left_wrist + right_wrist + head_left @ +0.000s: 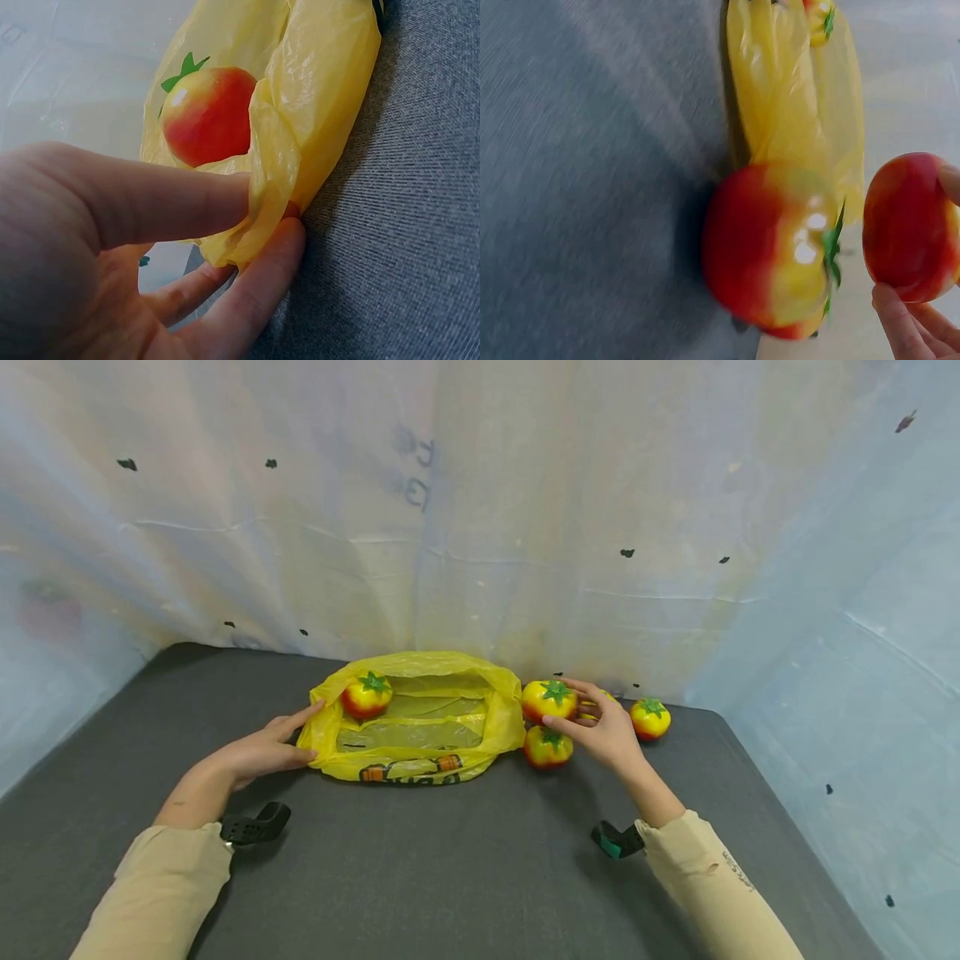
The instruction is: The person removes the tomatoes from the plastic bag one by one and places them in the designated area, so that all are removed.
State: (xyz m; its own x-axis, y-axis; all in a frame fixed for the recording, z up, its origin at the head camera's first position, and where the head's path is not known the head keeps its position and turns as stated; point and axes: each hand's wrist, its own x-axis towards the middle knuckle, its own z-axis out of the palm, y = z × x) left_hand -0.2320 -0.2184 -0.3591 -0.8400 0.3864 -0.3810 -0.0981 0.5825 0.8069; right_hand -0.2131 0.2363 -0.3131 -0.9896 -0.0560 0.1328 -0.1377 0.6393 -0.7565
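A yellow plastic bag (506,714) lies on the dark table with its mouth spread wide. Inside at its left end sits a red-and-yellow tomato (367,697) with green leaves, also seen in the left wrist view. My left hand (262,752) pinches the bag's left rim between thumb and fingers. By the bag's right end, my right hand (603,731) grips another tomato (904,225), lifted off the table. Under it a third tomato (547,749) rests beside the bag. Behind the right hand's fingers, one more tomato (609,697) is mostly hidden.
Farther right, another tomato (650,720) stands near the table's back edge. The dark table (420,868) is bounded by pale sheeting (480,568) at the back and both sides. Black bands hang at both wrists.
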